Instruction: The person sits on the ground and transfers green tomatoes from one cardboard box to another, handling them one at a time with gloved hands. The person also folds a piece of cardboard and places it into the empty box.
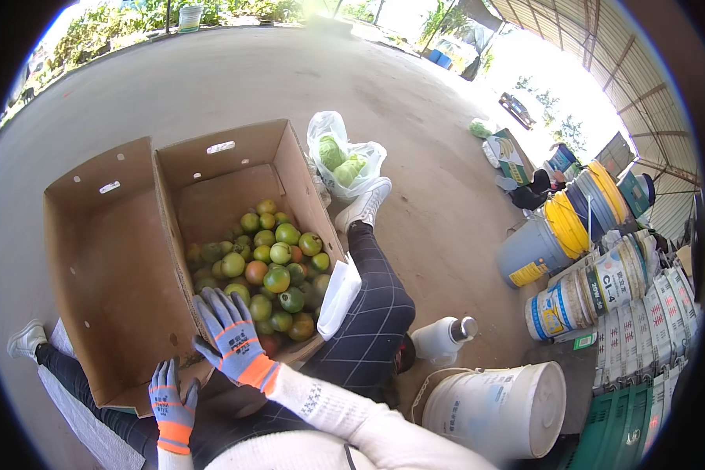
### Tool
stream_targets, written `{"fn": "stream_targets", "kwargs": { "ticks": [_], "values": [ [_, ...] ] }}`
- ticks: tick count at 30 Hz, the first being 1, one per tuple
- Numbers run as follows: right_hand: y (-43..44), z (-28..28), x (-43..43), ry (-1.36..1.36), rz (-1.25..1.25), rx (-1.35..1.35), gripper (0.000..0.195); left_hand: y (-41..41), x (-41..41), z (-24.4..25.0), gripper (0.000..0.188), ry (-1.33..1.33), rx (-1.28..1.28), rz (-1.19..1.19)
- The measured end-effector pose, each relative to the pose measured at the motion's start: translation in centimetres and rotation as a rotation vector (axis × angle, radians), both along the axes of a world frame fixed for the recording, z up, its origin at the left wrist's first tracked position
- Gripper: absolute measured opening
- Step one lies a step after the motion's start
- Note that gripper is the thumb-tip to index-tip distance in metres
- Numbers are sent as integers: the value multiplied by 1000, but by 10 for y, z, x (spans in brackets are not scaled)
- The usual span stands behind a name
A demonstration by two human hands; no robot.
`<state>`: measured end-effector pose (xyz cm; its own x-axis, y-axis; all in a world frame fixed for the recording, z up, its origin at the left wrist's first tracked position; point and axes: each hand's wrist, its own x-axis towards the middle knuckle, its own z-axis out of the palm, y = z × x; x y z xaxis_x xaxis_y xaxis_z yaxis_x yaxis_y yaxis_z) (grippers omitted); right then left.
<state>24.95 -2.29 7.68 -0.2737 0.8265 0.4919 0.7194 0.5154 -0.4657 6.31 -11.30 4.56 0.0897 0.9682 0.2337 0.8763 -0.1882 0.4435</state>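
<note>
Two cardboard boxes stand side by side between my legs. The left cardboard box (123, 276) holds no fruit; the right cardboard box (226, 167) holds many green and reddish tomatoes (277, 279). In a grey and orange work glove, my right hand (229, 338) lies over the near part of the boxes' shared edge, fingers spread, its tips close to the nearest tomatoes. My left hand (173, 402), gloved alike, rests at the near wall of the left box with fingers pointing away from me. Neither hand shows anything held. White plastic (339, 296) hangs over the right box's side wall.
Beyond my right shoe lies a plastic bag with cabbages (348, 167). To the right are a white flask (443, 339), a white bucket (493, 408), stacked grey and yellow buckets (540, 241) and green plastic crates (614, 432). A banana carton (508, 155) stands farther off.
</note>
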Motion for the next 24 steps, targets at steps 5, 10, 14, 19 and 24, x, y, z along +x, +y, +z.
{"fn": "stream_targets", "kwargs": {
  "ticks": [5,10,14,19,24],
  "values": [
    [-6,-15,-9,-45,64,-48,68,-10,-13,-18,49,47,10,79],
    [-11,-15,-15,-48,141,-31,68,-5,-13,-22,42,32,22,156],
    [-8,5,-12,-35,170,-49,66,-1,-5,-6,40,81,-19,205],
    [-2,46,17,66,131,92,65,10,-2,-3,44,142,-39,180],
    [-16,92,48,157,182,142,66,-7,-10,-4,35,186,-81,212]
  ]
}}
